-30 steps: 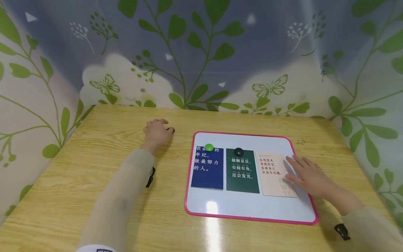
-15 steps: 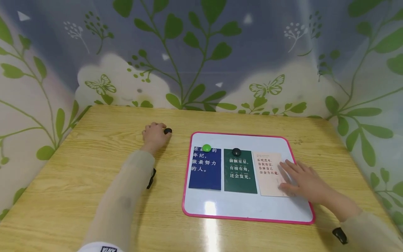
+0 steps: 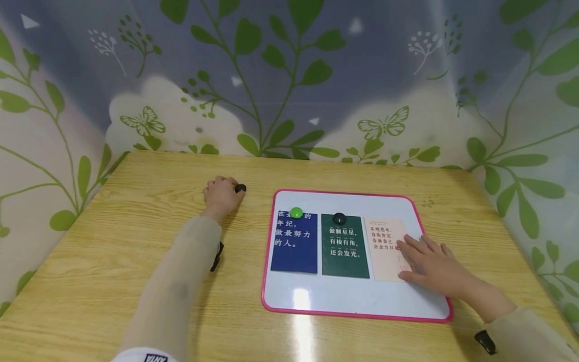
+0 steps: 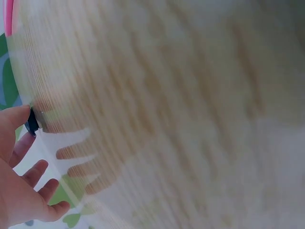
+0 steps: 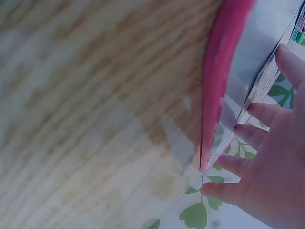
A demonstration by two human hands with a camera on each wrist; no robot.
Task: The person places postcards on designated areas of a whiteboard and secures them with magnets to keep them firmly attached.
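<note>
On the table's far left, my left hand (image 3: 220, 195) pinches a round black magnet (image 3: 240, 188) between thumb and index finger. The left wrist view shows the same magnet (image 4: 32, 123) held at the tabletop, the other fingers spread. My right hand (image 3: 436, 266) lies with extended fingers over the right side of a pale pink card (image 3: 384, 251), hiding part of its print. That card is on a pink-edged whiteboard (image 3: 353, 297). In the right wrist view, spread fingers of the right hand (image 5: 271, 157) reach over the board's edge and the card.
Left of the pink card, a dark green card (image 3: 346, 266) has another black magnet (image 3: 339, 218) at its top. A blue card (image 3: 294, 256) has a green magnet (image 3: 296, 212) at its top. Behind the wooden table (image 3: 135, 211) hangs a leaf-patterned curtain (image 3: 280, 75).
My left fingers have closed around the black magnet, with the hand staying almost in place. My right hand has slid slightly left, farther over the pale pink card.
</note>
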